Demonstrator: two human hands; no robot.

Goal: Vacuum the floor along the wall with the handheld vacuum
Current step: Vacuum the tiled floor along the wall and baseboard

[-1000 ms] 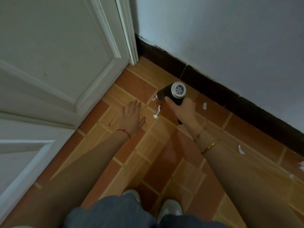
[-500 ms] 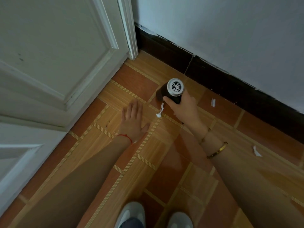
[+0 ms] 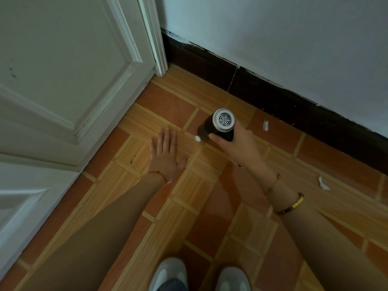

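My right hand (image 3: pixel 237 141) grips the handheld vacuum (image 3: pixel 218 124), a dark cylinder with a round white vented end facing me. Its nozzle end points down-left at the orange tiled floor (image 3: pixel 189 206), and a small white paper scrap (image 3: pixel 197 138) sits right at the nozzle. My left hand (image 3: pixel 167 153) lies flat on the tiles with fingers spread, left of the vacuum and holding nothing. Two more white scraps lie near the wall: one scrap (image 3: pixel 265 124) just right of the vacuum, another scrap (image 3: pixel 322 183) farther right.
A dark skirting board (image 3: pixel 273 97) runs under the white wall (image 3: pixel 273 38) along the top right. A white panelled door (image 3: pixel 63 70) and its frame (image 3: pixel 155 38) fill the left. My two grey-white shoes (image 3: pixel 168 274) stand at the bottom edge.
The long white scrap beside the nozzle has shrunk to a small bit at the nozzle tip. The vacuum and my right hand stay near the same tile; my left hand stays flat.
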